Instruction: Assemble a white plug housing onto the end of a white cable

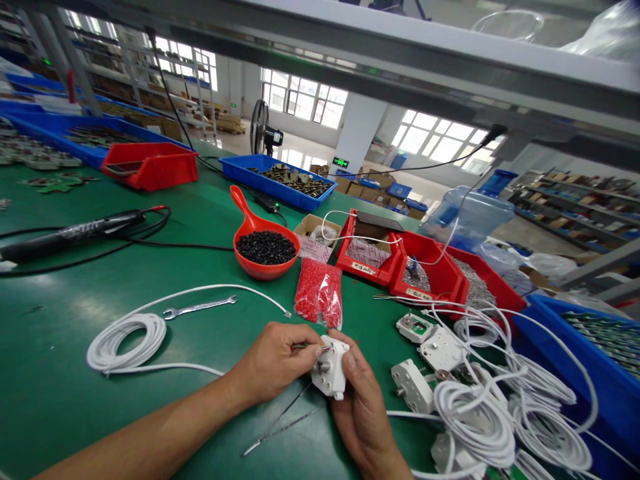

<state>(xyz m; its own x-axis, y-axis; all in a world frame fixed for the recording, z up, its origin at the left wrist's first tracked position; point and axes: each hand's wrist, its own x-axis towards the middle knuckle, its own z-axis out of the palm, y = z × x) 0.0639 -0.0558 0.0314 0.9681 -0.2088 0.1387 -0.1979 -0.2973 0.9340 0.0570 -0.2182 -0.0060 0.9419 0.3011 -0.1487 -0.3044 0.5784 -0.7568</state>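
Note:
My right hand (363, 407) grips a small white plastic plug housing (330, 368) from the right side, just above the green bench. My left hand (277, 360) is pinched at the housing's top left, its fingertips closed on a small metal part I cannot make out. A thin metal rod (283, 427) lies on the mat just below the hands. A clear bag of red pellets (319, 292) lies right behind the housing.
A coiled white cable (125, 340) and a spanner (200, 307) lie at left. More white housings (413, 385) and cable coils (500, 413) pile up at right. A red scoop of black beads (265, 248), red bins (430, 273), blue trays (277, 177) stand behind.

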